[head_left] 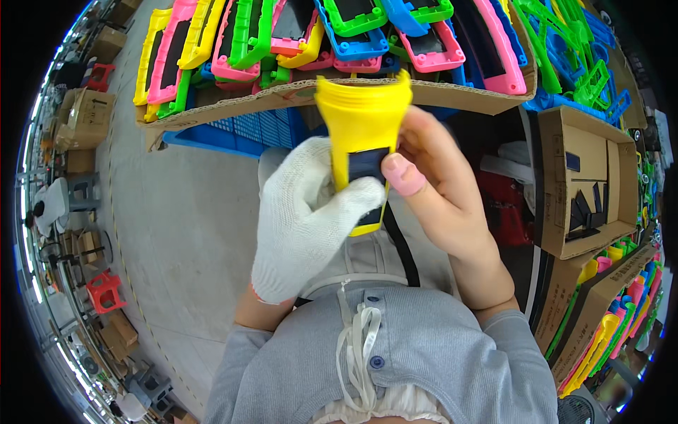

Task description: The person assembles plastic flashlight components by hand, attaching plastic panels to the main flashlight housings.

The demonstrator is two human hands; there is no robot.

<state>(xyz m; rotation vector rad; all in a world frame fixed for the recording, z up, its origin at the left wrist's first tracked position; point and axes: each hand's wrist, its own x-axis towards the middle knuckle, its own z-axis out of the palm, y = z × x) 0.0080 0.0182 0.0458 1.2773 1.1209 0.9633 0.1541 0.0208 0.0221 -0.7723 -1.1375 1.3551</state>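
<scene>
Grey buttoned shirt [452,339] fills the bottom of the frame, a white drawstring [360,339] hanging down its front. Just above the centre, both hands hold a yellow flashlight-shaped plastic housing [364,116], its wide threaded end toward the top and a dark rectangular panel [367,164] in its handle. On the left, the white-gloved left hand [296,212] is closed round the handle, thumb lying across the panel. The bare right hand [448,194] grips the opposite side, its thumb, in a pink wrap [407,179], at the panel's edge. Across the top, a cardboard box [247,104] holds pink, green, blue and yellow frames [357,21]. At right, an open carton [621,187] contains dark flat pieces [583,210]. A red stool [106,292] stands far left.
</scene>
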